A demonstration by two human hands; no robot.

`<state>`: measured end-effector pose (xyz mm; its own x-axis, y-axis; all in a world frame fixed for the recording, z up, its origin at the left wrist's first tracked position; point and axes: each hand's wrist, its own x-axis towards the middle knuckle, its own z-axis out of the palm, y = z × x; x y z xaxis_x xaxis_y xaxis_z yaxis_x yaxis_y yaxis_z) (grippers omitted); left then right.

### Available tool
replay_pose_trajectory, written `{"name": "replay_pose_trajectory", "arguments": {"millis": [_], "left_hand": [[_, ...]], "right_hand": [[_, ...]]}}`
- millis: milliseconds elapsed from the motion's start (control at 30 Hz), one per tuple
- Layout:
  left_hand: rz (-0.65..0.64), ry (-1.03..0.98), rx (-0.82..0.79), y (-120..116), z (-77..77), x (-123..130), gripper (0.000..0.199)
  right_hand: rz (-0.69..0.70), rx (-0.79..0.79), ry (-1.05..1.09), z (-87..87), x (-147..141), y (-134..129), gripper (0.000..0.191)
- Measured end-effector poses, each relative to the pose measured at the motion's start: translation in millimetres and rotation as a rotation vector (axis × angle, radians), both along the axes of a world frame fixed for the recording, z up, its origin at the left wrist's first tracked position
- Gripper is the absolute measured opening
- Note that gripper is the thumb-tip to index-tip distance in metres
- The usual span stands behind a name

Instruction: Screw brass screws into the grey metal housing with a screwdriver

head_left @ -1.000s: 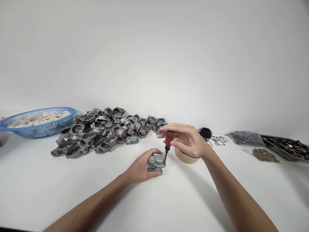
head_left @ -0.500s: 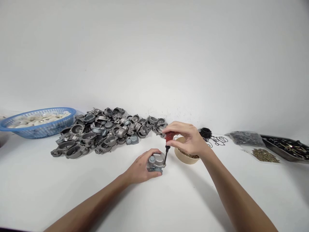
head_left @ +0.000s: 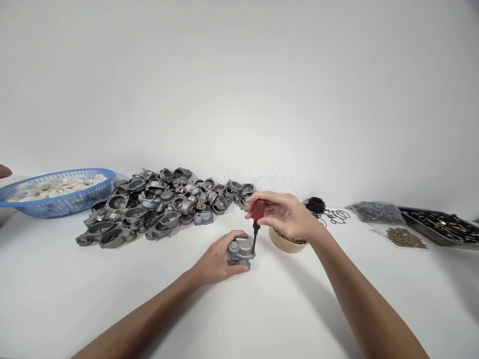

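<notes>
Here's the grey metal part [head_left: 242, 247], snug in the left hand [head_left: 217, 260], which clasps it from the left! The red-handled screwdriver [head_left: 258, 211] leans slightly, tip at the part's right edge, pinched in the right hand [head_left: 290, 217] above; cream bowl [head_left: 287, 245] partly behind that hand, on the table [head_left: 247, 314].

No lettering or numbers seem readable at this small size.

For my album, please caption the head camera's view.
Left hand grips a metal part while the right hand holds a red-handled screwdriver to its edge, near piled castings.
</notes>
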<state>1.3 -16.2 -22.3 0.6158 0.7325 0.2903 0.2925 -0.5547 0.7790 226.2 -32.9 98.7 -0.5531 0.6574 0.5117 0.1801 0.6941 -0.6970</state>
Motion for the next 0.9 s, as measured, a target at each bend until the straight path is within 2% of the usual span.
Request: {"name": "replay_pose_trajectory", "arguments": {"millis": [67, 233, 333, 433, 500, 567, 667, 767, 900], "left_hand": [[0.006, 0.002, 0.007, 0, -0.1, 0, 0.060], [-0.001, -0.019, -0.011, 1, 0.2, 0, 0.062], [-0.010, -0.051, -0.052, 1, -1.4, -1, 0.064], [-0.043, -0.109, -0.134, 2, -5.8, -3, 0.073], [-0.087, -0.145, -0.216, 3, -9.6, -4, 0.083], [-0.133, -0.173, -0.286, 5, -12.7, -6, 0.091], [-0.155, -0.187, -0.320, 10, -14.0, -10, 0.097], [-0.176, -0.135, -0.348, 16, -10.7, -16, 0.099], [-0.260, -0.052, -0.438, 27, -6.4, -27, 0.090]], "right_hand": [[-0.036, -0.020, 0.011, -0.8, 0, 1, 0.032], [-0.212, 0.047, -0.017, 0.2, 3, -1, 0.031], [-0.302, 0.120, -0.047, 2.1, 11, -8, 0.029], [-0.485, 0.241, 0.010, -6.1, 21, -17, 0.025], [-0.650, 0.368, 0.096, -22.4, 24, -21, 0.019], [-0.756, 0.497, 0.083, -47.4, 21, -23, 0.014], [-0.716, 0.563, -0.109, -90.6, 12, -22, 0.003], [-0.679, 0.462, -0.279, -123.5, 2, -17, 0.008], [-0.696, 0.276, -0.364, -142.3, -4, -10, 0.007]]}}
